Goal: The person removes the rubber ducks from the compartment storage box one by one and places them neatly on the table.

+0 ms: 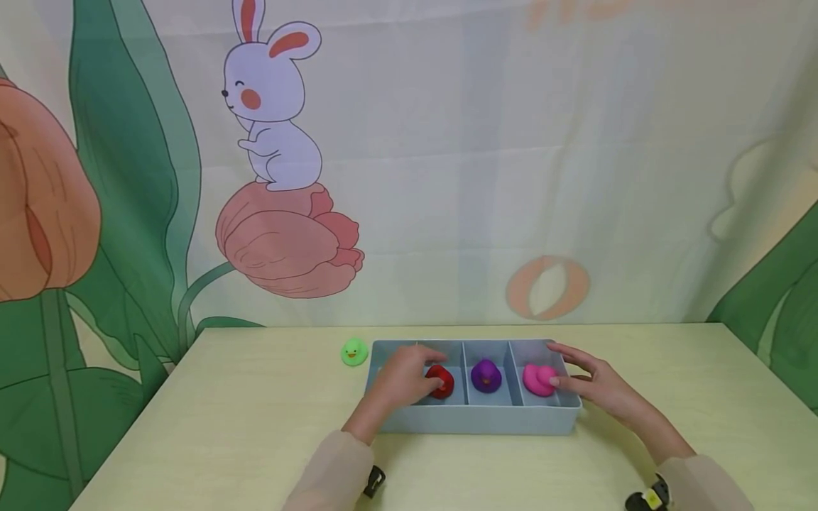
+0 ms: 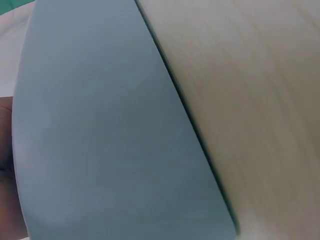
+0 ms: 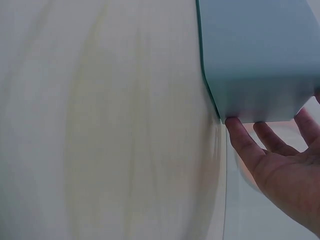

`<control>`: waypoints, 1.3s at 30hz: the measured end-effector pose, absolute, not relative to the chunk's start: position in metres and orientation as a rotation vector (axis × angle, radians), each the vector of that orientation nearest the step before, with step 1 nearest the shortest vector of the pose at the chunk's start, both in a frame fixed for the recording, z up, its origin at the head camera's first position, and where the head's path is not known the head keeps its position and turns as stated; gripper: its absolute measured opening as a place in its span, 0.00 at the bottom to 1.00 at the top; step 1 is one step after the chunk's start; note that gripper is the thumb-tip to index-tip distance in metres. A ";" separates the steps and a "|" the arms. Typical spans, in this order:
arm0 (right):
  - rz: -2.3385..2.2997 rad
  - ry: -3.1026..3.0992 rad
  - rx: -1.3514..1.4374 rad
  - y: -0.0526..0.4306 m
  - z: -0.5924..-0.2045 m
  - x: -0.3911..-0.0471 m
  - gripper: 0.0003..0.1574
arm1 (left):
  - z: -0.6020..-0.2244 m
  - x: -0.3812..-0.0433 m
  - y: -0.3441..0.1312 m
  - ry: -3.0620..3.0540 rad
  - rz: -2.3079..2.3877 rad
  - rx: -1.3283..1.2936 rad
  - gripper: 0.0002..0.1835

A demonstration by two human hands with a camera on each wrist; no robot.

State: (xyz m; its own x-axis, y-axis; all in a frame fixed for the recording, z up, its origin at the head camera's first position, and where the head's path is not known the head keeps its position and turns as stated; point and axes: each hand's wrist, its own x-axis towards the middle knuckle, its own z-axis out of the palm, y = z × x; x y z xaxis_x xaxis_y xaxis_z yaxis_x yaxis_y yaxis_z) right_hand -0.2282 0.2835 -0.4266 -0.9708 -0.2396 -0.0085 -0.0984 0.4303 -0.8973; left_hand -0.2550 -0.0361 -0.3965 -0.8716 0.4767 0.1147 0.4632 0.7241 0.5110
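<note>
A grey-blue divided tray (image 1: 473, 420) stands on the table. My left hand (image 1: 402, 375) is over its left part, thumb overlapping a red rubber duck (image 1: 439, 375) and index finger stretched out behind it. This hand hides much of the leftmost compartment. A purple duck (image 1: 486, 376) and a pink duck (image 1: 538, 380) sit in the two compartments to the right. At the right end is my right hand (image 1: 607, 387), its thumb over the rim beside the pink duck. In the right wrist view, its fingers (image 3: 245, 145) reach the tray's end wall with their tips.
A light green duck (image 1: 354, 352) sits on the table outside the tray, by its back left corner. The pale wooden table (image 1: 255, 419) meets a printed curtain (image 1: 434, 177) at the back. Dark straps (image 1: 374, 482) show near both cuffs.
</note>
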 end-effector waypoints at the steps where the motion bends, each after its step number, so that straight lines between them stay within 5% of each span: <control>1: -1.577 2.543 -0.302 0.283 -0.426 -0.228 0.41 | -0.396 -0.255 -0.035 2.905 0.808 0.784 0.18; 13: -1.576 2.540 -0.312 0.283 -0.426 -0.228 0.41 | -0.396 -0.258 -0.023 3.027 0.396 0.864 0.14; 19: -1.586 2.529 -0.314 0.284 -0.427 -0.228 0.41 | -0.400 -0.261 -0.022 3.065 0.351 0.903 0.04; 39: -1.578 2.529 -0.299 0.284 -0.428 -0.230 0.42 | -0.400 -0.255 -0.028 3.035 0.627 0.852 0.11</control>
State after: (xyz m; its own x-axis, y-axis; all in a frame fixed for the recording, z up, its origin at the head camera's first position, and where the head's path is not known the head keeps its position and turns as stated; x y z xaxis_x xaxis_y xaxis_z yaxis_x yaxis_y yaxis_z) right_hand -0.2297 0.2839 -0.4280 -0.9695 -0.2442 -0.0184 -0.0908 0.4284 -0.8990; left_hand -0.2551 -0.0275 -0.3998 -0.8572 0.4857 0.1713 0.5139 0.7838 0.3486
